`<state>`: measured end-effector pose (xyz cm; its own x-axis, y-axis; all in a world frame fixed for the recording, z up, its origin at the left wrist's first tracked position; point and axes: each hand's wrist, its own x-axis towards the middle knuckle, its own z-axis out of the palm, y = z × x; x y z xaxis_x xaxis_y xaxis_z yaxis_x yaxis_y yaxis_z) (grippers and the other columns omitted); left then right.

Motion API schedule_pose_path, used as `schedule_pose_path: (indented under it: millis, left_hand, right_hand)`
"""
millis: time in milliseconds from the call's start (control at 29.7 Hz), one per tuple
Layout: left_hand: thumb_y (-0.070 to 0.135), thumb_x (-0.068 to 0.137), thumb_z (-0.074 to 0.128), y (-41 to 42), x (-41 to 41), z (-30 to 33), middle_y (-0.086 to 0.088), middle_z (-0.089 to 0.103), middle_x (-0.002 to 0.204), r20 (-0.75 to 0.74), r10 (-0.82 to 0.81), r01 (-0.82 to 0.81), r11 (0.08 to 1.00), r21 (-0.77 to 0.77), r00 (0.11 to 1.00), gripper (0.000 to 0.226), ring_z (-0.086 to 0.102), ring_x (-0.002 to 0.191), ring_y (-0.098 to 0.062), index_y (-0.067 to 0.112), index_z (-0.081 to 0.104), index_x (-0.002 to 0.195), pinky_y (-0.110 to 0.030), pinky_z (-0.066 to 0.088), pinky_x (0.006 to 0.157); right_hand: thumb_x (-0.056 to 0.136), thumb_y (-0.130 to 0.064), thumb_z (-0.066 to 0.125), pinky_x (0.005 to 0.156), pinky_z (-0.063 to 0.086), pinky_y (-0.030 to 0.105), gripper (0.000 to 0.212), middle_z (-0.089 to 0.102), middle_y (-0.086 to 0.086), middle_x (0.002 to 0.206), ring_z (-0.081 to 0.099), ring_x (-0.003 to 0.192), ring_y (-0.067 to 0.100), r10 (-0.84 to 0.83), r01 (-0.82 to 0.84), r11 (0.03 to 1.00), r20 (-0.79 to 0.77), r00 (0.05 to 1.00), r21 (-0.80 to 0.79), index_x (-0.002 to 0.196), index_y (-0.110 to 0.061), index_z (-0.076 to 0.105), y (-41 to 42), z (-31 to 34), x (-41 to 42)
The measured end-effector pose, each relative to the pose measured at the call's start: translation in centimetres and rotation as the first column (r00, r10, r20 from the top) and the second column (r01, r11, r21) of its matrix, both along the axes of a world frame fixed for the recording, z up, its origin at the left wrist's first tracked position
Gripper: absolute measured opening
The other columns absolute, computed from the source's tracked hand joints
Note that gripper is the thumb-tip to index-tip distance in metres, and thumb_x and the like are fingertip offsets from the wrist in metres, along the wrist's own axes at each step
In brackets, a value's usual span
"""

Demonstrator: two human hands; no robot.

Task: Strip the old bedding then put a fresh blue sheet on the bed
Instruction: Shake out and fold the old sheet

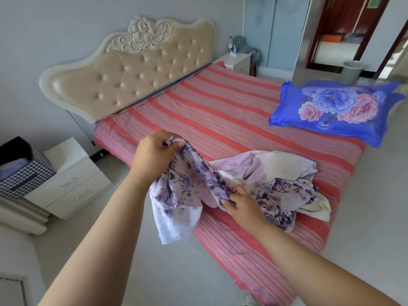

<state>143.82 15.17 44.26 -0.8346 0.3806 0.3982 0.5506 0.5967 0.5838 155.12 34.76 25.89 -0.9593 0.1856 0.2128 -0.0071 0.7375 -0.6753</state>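
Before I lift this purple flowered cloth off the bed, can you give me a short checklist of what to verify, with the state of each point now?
1. Left hand holds the purple flowered cloth: ok, the fingers are closed on a bunched edge.
2. Right hand holds it too: ok, it pinches a fold lower down.
3. Cloth free of other things: cannot tell; its far part lies crumpled on the striped sheet.
4. Blue flowered pillow apart from the cloth: ok, it lies at the far edge, not touching.
5. Striped sheet removed: not ok, it covers the mattress.
6. Fresh blue sheet ready: cannot tell, none is visible.
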Motion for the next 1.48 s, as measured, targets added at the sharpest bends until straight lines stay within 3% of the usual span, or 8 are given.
schedule_pose_path:
  millis: [438,640,809,1078,1112,1213,1382,1483]
  left_hand:
    - [0.025,0.09,0.066,2.1,-8.4,1.3,-0.013,0.066,0.078,0.072,0.123,-0.134,0.976,0.172,0.99,0.019,0.054,0.068,-0.018,0.007,0.071,0.093,-0.027,0.041,0.064]
    - [0.027,0.092,0.062,-0.1,-16.0,-0.2,-0.007,0.064,0.078,0.025,0.174,-0.175,0.983,0.046,0.984,0.021,0.055,0.072,-0.024,0.008,0.07,0.091,-0.028,0.037,0.058]
    - [0.033,0.094,0.057,-2.5,-21.8,-3.3,-0.013,0.067,0.093,-0.001,0.206,-0.205,0.972,-0.117,0.979,0.027,0.061,0.082,-0.034,0.011,0.069,0.101,-0.034,0.045,0.063]
    - [0.032,0.096,0.052,-3.0,-32.9,2.7,-0.02,0.065,0.093,-0.053,0.143,-0.146,0.988,-0.046,0.988,0.028,0.058,0.086,-0.039,0.007,0.065,0.102,-0.035,0.04,0.064]
    - [0.032,0.096,0.053,-2.4,-33.7,4.2,-0.022,0.065,0.092,-0.046,0.127,-0.127,0.992,-0.008,0.991,0.029,0.058,0.086,-0.039,0.006,0.065,0.1,-0.035,0.039,0.064]
    - [0.032,0.095,0.053,-0.4,-35.6,9.0,-0.023,0.065,0.093,-0.055,0.083,-0.078,0.993,0.093,0.995,0.029,0.059,0.087,-0.04,0.006,0.065,0.097,-0.033,0.037,0.065]
    - [0.031,0.094,0.053,1.0,-37.7,14.0,-0.017,0.067,0.101,-0.122,0.0,0.028,0.972,0.232,0.992,0.025,0.059,0.095,-0.037,0.012,0.066,0.101,-0.036,0.044,0.074]
    - [0.033,0.092,0.054,0.7,-39.3,14.5,-0.015,0.068,0.101,-0.111,-0.012,0.037,0.972,0.23,0.994,0.026,0.06,0.096,-0.036,0.012,0.067,0.1,-0.039,0.049,0.079]
  right_hand:
    - [0.094,-0.017,0.054,0.068,0.043,0.034,0.021,0.054,0.003,0.085,0.054,0.071,0.02,-0.061,0.066,0.997,0.109,0.992,-0.041,0.078,-0.004,0.058,3.9,-1.6,-5.1]
    - [0.091,-0.012,0.061,0.063,0.035,0.026,0.012,0.055,0.001,0.08,0.052,0.071,0.017,-0.43,0.421,0.893,-0.026,0.902,-0.155,0.086,-0.002,0.064,7.4,3.1,-9.7]
    - [0.091,-0.01,0.057,0.063,0.036,0.027,0.014,0.054,-0.008,0.073,0.052,0.072,0.016,-0.401,0.402,0.913,0.032,0.916,-0.073,0.078,-0.016,0.053,8.4,9.6,-13.9]
    - [0.095,-0.03,0.055,0.079,0.045,0.032,0.017,0.056,-0.008,0.094,0.055,0.088,0.015,-0.432,0.432,0.902,0.052,0.9,0.018,0.111,-0.028,0.049,1.7,12.0,-18.9]
    - [0.095,-0.03,0.054,0.075,0.042,0.03,0.006,0.053,-0.011,0.086,0.052,0.082,0.013,-0.432,0.433,0.902,0.053,0.9,0.009,0.1,-0.028,0.051,0.7,11.8,-19.4]
    - [0.095,-0.031,0.055,0.062,0.031,0.03,0.038,0.037,-0.01,0.061,0.037,0.06,0.008,-0.384,0.386,0.921,0.059,0.922,-0.043,0.062,-0.024,0.037,-2.1,11.7,-21.2]
    - [0.096,-0.021,0.054,0.063,0.04,0.014,0.025,0.055,-0.02,0.063,0.046,0.06,-0.009,-0.307,0.309,0.912,0.049,0.95,-0.269,0.072,-0.026,0.051,-4.6,13.1,-23.7]
    - [0.096,-0.018,0.054,0.059,0.036,0.018,0.033,0.045,-0.012,0.061,0.042,0.057,-0.003,-0.387,0.384,0.893,0.038,0.921,-0.233,0.066,-0.026,0.045,-3.0,13.5,-24.5]
